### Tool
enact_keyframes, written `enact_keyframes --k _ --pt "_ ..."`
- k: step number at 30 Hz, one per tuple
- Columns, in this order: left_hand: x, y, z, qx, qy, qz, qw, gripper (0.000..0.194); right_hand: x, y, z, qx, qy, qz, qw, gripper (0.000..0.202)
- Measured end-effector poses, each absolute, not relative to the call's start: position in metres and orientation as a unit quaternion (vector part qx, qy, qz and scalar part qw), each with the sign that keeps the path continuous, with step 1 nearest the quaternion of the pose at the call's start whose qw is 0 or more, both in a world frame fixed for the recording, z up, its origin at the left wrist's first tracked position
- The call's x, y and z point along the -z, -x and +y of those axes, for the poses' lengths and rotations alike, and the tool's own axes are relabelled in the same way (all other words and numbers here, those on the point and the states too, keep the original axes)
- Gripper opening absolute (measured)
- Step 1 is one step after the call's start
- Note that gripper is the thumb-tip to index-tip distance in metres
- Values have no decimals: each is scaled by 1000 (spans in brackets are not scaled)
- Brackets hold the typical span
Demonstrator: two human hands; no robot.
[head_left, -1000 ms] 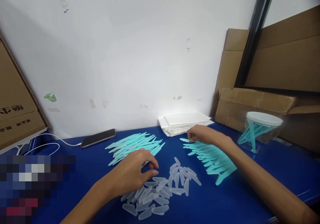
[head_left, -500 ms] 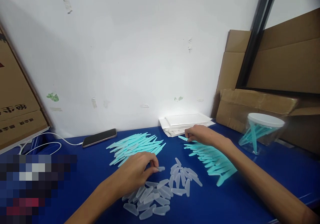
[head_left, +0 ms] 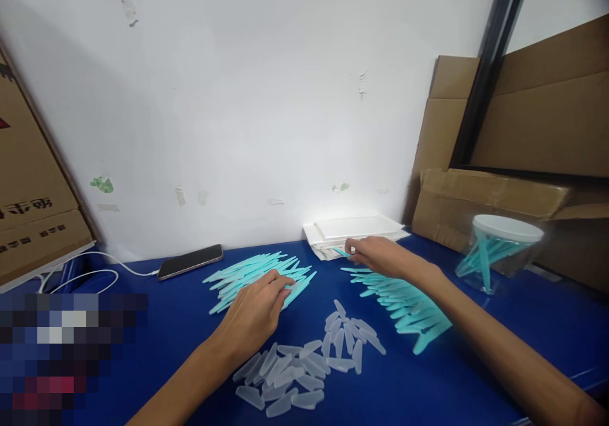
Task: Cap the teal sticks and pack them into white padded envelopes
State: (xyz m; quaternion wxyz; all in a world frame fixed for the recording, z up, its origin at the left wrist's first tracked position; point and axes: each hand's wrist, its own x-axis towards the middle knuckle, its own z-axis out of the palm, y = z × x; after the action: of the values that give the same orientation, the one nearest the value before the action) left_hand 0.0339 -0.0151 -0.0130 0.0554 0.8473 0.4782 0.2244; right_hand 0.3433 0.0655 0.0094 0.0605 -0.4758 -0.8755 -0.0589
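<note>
My left hand (head_left: 254, 312) lies over the near edge of a loose pile of teal plastic sticks (head_left: 247, 272). Its curled fingertips touch the sticks, and what is under the fingers is hidden. My right hand (head_left: 380, 258) pinches a single teal stick (head_left: 340, 251) at the far end of a neat row of teal sticks (head_left: 404, 305), next to a white stack of sheets (head_left: 354, 231). Several frosted clear caps (head_left: 304, 366) lie scattered on the blue table (head_left: 166, 324) just in front of my left hand.
A clear jar with a white lid (head_left: 499, 251) holds teal sticks at the right. A dark phone (head_left: 190, 261) with a white cable (head_left: 80, 277) lies by the wall. Cardboard boxes stand at the left (head_left: 33, 217) and the right (head_left: 495, 198).
My left hand pinched a clear cap from the scattered caps, then moved away from me onto the teal pile. My right hand carried its teal stick slightly up and left, toward the white stack.
</note>
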Motion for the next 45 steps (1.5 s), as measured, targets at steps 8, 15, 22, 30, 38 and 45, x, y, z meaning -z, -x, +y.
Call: enact_keyframes --k 8,15,22,30,38,45 --pt "10 -38 -17 -278 -817 499 72 37 -14 -308 40 58 311 -927 199 24" --pt "10 -38 -18 -279 -819 496 76 36 -2 -296 38 56 254 -931 256 20" --pt "12 -39 -17 -289 -818 486 103 35 2 -294 37 83 239 -923 289 20" --pt "16 -40 -16 -327 -809 454 179 30 6 -289 33 79 211 -919 324 20" --pt "21 -40 -17 -318 -818 453 157 29 14 -277 24 113 169 -916 346 20" --pt "16 -42 -23 -257 -853 442 108 35 10 -280 26 112 198 -930 289 21"
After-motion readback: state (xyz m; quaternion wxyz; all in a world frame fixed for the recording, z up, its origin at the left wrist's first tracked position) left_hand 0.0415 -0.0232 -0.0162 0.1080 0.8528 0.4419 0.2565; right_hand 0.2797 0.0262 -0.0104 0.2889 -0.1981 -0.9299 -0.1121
